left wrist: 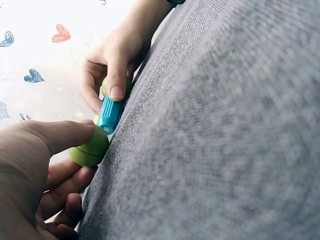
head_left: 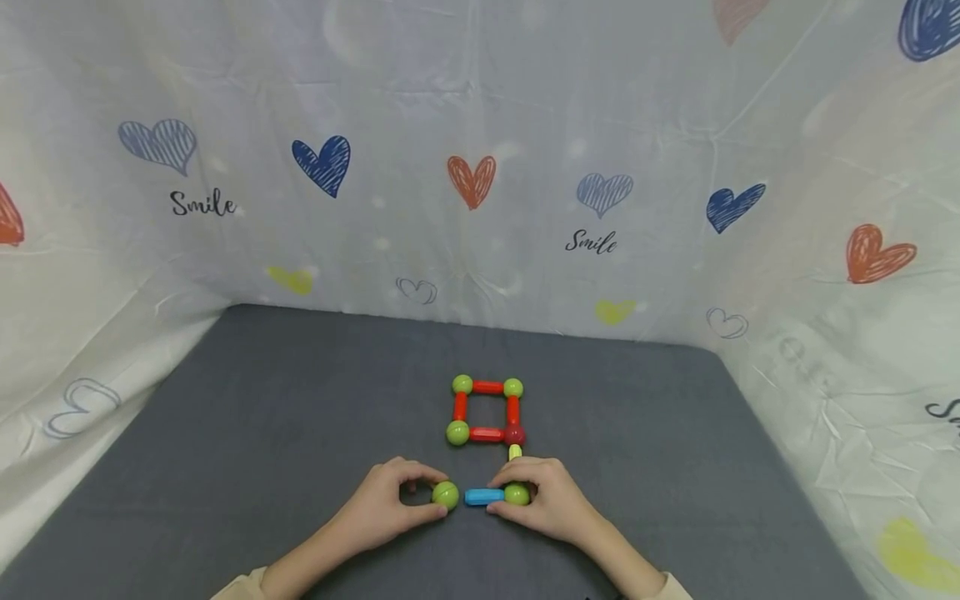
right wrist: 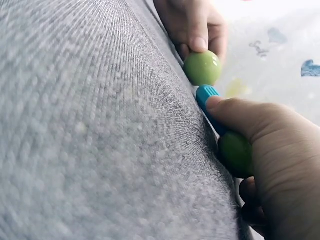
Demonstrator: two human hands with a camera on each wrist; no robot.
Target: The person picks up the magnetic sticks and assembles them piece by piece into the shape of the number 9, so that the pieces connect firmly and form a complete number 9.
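My left hand (head_left: 390,504) pinches a green ball (head_left: 446,496) between thumb and fingers, low over the grey cloth. Just to its right, my right hand (head_left: 551,502) grips a blue stick (head_left: 483,497) where it joins a second green ball (head_left: 517,494). In the head view a small gap separates the left ball from the stick's free end. A yellow-green stick (head_left: 515,452) runs from near the right fingers up to a red ball (head_left: 514,435). That ball is one corner of a square of red sticks (head_left: 487,387), with green balls (head_left: 457,432) at the other corners.
The pieces lie on a dark grey cloth-covered table (head_left: 300,392). A white curtain (head_left: 525,100) printed with hearts and "Smile" lettering hangs behind it and along both sides.
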